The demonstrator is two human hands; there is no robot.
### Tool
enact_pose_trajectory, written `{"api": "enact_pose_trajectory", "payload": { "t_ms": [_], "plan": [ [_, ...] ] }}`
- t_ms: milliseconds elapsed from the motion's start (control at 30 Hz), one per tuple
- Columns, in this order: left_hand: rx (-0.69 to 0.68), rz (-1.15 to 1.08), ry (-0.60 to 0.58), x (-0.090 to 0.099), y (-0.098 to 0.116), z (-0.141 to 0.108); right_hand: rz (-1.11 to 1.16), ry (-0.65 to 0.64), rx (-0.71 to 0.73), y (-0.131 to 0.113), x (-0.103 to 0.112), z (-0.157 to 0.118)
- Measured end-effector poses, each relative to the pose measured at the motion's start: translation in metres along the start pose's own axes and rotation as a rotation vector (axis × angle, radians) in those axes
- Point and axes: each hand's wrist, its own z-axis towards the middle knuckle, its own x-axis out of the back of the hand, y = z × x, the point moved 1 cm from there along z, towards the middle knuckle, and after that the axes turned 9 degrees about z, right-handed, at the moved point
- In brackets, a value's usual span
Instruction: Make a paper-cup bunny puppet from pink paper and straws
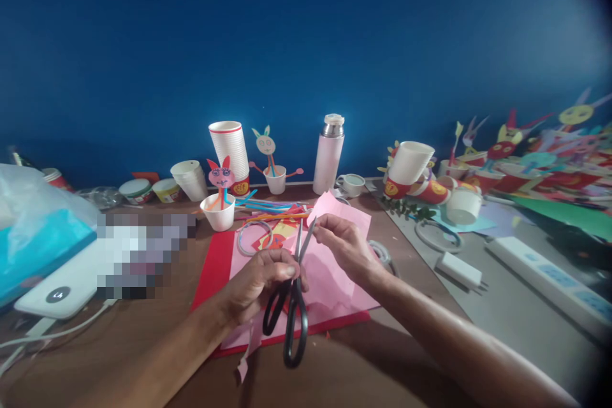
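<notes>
My left hand [262,277] is closed around the middle of a pair of scissors [295,325] with black handles. The handles point toward me, and the slightly parted blades point away. My right hand [347,248] pinches its thumb and fingertips together beside the blade tips; whatever it holds is too small to make out. Beneath both hands lie pink paper sheets [329,280] on top of red paper [210,268]. A curled pink paper strip [246,357] lies near the front edge of the sheets.
Behind the paper stand paper-cup puppets [220,210], stacked paper cups [229,146] and a pink thermos [329,162]. Tape rolls [255,239] lie close by. A power strip [549,280] and charger [461,271] sit right; a white power bank [62,290] with cable lies left.
</notes>
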Motion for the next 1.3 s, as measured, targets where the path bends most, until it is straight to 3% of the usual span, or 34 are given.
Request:
{"api": "enact_pose_trajectory", "payload": {
  "t_ms": [233, 400, 567, 933, 1300],
  "plan": [
    [0.022, 0.031, -0.091, 0.001, -0.004, -0.003, -0.129, 0.099, 0.051, 0.011, 0.015, 0.013],
    [-0.085, 0.171, 0.106, 0.003, -0.001, 0.001, -0.206, 0.149, 0.056, 0.011, 0.028, 0.022],
    [-0.085, 0.211, 0.249, 0.004, 0.0, 0.003, -0.369, 0.242, 0.056, 0.012, 0.054, 0.031],
    [-0.088, 0.203, 0.299, 0.012, -0.003, 0.009, -0.925, 0.413, 0.206, 0.023, 0.097, 0.044],
    [-0.141, 0.175, 0.293, 0.023, -0.008, 0.014, -0.971, 0.468, 0.149, 0.037, 0.11, 0.047]
  ]
}}
